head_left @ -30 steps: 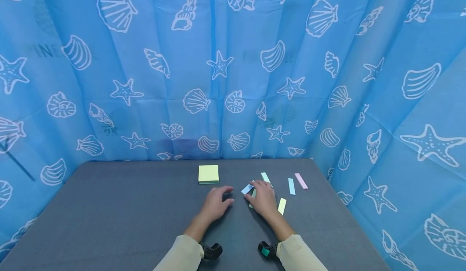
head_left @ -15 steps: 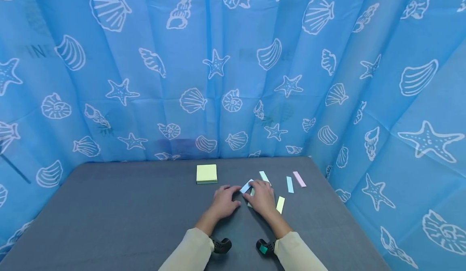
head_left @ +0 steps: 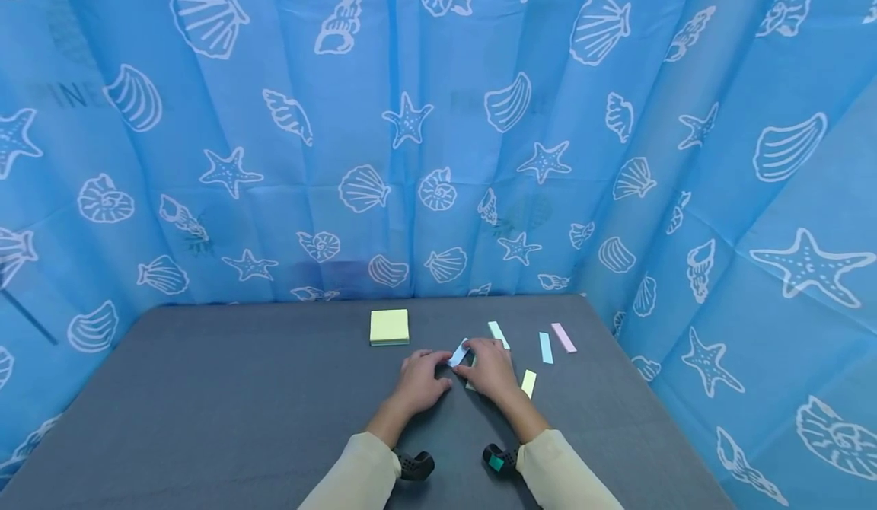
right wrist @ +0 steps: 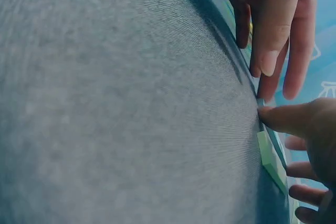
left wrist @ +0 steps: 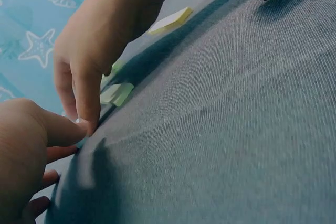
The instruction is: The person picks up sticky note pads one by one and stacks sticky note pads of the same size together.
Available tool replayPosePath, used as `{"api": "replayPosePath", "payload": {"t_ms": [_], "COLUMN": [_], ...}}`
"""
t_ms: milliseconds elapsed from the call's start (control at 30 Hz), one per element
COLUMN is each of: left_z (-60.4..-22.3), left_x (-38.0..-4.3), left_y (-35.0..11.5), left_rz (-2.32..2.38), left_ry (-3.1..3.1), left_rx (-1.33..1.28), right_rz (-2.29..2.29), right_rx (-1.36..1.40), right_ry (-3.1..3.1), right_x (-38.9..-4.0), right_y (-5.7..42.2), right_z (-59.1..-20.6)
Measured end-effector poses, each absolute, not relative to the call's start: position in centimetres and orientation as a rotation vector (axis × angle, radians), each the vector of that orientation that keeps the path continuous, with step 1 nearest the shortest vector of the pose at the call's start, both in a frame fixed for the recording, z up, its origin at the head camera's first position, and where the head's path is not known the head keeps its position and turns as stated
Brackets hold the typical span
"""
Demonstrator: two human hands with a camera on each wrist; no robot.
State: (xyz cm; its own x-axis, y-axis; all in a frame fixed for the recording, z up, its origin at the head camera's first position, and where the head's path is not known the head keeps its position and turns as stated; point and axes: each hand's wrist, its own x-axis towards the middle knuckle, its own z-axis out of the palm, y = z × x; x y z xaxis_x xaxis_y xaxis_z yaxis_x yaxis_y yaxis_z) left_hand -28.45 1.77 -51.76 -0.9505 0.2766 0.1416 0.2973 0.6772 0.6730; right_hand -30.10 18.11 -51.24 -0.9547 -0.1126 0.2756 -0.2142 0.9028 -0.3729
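Observation:
A narrow light-blue sticky note pad point(head_left: 458, 353) lies slanted between the two hands in the head view. My right hand point(head_left: 491, 369) holds it, index finger toward its far end and thumb by its near end. At its left edge is the index fingertip of my left hand point(head_left: 418, 380); the left thumb stays apart from the pad, fingers loosely bent. In the left wrist view the fingertips of both hands meet over the blue pad, which is mostly hidden. Beneath the right palm lies a pale green pad point(right wrist: 272, 161), partly covered in the head view.
A square stack of yellow sticky notes point(head_left: 389, 327) sits farther back, left of the hands. Around the right hand lie narrow pads: mint point(head_left: 499, 334), yellow point(head_left: 528, 383), blue point(head_left: 545, 348) and pink point(head_left: 564, 337). A shell-print curtain point(head_left: 411, 213) hangs behind the grey table point(head_left: 240, 403).
My left hand has moved right, up to the blue pad. With the right hand, the pad has shifted slightly left and turned a little steeper.

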Motion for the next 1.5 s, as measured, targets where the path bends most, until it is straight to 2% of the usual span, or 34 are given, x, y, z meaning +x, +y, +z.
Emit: {"api": "replayPosePath", "payload": {"t_ms": [400,933,1500], "left_z": [-52.1,-52.5,-52.3], "left_x": [-27.0,-25.8,-26.6], "left_y": [-0.5,-3.7,-6.1], "left_rz": [-1.173,-1.062,-0.843], "left_ry": [-2.755,-2.759,-2.847], "left_rx": [-0.379,-0.35,-0.524], "right_rz": [0.644,0.756,0.733], "right_rx": [0.557,0.799,0.979], "right_ry": [-2.848,-2.916,-2.933], "right_x": [-30.2,-30.4,-30.6], "right_y": [16.6,14.2,13.9], "right_z": [-50.9,-50.5,-50.5]}}
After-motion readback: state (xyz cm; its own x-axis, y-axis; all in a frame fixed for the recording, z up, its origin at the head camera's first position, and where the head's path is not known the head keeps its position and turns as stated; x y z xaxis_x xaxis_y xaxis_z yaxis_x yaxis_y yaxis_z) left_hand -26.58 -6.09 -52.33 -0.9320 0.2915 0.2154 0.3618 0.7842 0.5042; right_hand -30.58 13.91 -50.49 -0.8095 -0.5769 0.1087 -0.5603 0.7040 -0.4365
